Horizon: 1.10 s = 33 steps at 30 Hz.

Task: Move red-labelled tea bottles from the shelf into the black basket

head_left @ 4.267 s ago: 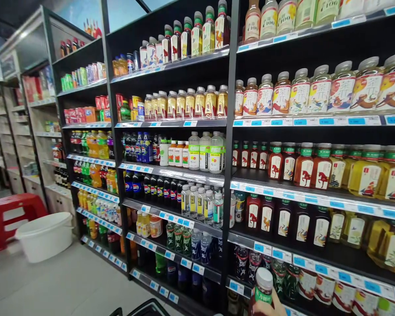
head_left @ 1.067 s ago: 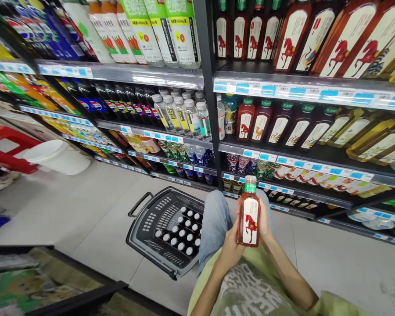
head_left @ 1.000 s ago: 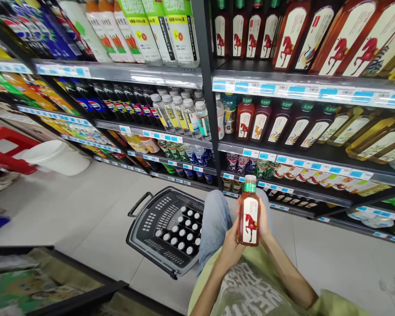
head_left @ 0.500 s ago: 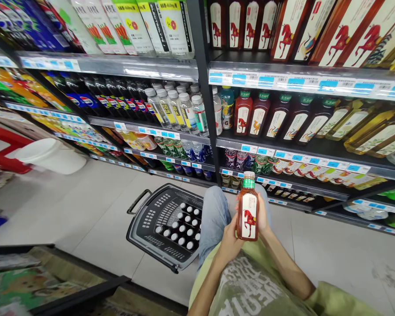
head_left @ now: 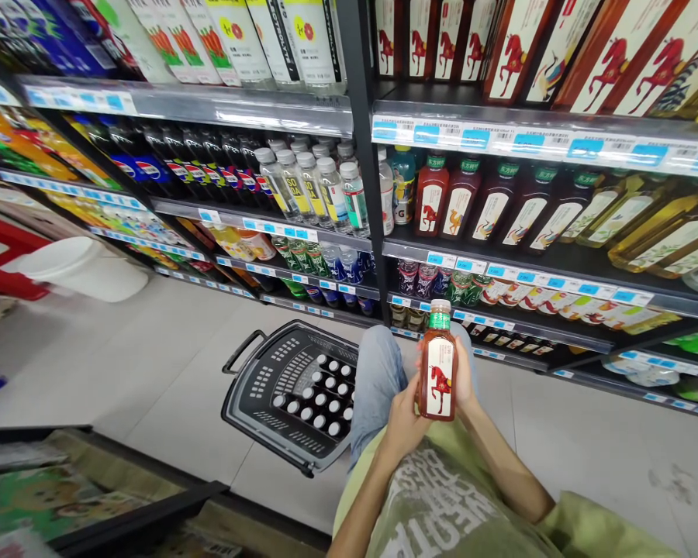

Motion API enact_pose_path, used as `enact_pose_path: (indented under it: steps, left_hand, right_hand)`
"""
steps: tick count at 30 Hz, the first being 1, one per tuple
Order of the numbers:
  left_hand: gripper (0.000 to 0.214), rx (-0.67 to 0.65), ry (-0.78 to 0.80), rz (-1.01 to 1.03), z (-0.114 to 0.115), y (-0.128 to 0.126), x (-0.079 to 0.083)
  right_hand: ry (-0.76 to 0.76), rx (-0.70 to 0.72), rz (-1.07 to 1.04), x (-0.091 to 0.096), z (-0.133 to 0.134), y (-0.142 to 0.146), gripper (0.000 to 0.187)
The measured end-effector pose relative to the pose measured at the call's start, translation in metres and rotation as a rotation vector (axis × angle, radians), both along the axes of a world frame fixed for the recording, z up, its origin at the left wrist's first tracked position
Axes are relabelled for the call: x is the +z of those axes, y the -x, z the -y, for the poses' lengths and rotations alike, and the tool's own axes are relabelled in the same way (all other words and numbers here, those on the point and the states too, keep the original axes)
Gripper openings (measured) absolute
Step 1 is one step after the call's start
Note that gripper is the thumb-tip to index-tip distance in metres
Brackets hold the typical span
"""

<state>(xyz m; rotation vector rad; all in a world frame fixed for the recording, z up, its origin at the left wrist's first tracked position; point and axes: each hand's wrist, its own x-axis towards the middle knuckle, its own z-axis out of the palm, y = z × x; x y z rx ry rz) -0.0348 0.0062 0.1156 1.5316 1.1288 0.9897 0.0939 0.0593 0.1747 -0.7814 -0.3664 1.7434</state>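
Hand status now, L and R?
Left hand: holding the horse-label tea bottle, closed on its left side.
Right hand: holding the same bottle from its right side.

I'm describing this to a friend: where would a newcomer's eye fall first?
Probably on the reddish-brown, horse-labelled bottle, held between the left hand and right hand at lower middle. Then the black basket of white-capped bottles on the floor to its left, and the white tub far left.

The bottle (head_left: pixel 436 364) looks glossy, smooth plastic — its label (head_left: pixel 440 385) matt, the basket (head_left: pixel 250 403) dull plastic, the jeans (head_left: pixel 377 376) denim.
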Motion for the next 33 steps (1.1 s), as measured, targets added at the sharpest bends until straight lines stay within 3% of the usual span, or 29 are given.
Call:
enact_pose_path:
  steps: [6,8,13,17,19,22,26,29,33]
  left_hand:
    - [0.060,0.094,-0.052,0.044,0.001,0.001,-0.003]
    - [0.067,0.115,-0.014,0.088,0.001,0.002,-0.002]
    - [0.092,0.026,0.063,0.245,0.000,-0.004,0.006]
    - [0.082,0.065,0.118,0.259,-0.001,-0.009,0.008]
    - [0.070,0.052,0.103,0.255,0.001,-0.008,0.007]
    - [0.060,-0.008,0.059,0.258,0.005,-0.003,0.005]
    - [0.081,-0.187,0.215,0.407,0.012,-0.002,0.005]
    - [0.096,-0.288,0.246,0.399,0.015,-0.002,0.007]
    - [0.091,-0.347,0.192,0.285,0.014,-0.002,0.009]
  right_hand:
    - [0.037,-0.013,0.038,-0.003,-0.002,-0.004,0.071]
    - [0.025,-0.096,0.050,-0.004,-0.004,-0.006,0.068]
    - [-0.014,-0.281,0.042,-0.008,-0.008,-0.006,0.055]
    - [-0.065,-0.452,0.114,-0.010,-0.007,-0.004,0.042]
    - [-0.096,-0.411,0.142,-0.008,-0.005,-0.005,0.044]
    - [-0.105,-0.242,0.088,0.000,-0.005,-0.009,0.047]
    - [-0.080,-0.110,-0.022,0.010,-0.011,-0.016,0.059]
    - [-0.073,-0.049,-0.041,0.013,-0.016,-0.020,0.057]
    - [-0.113,-0.010,-0.046,0.011,-0.016,-0.024,0.054]
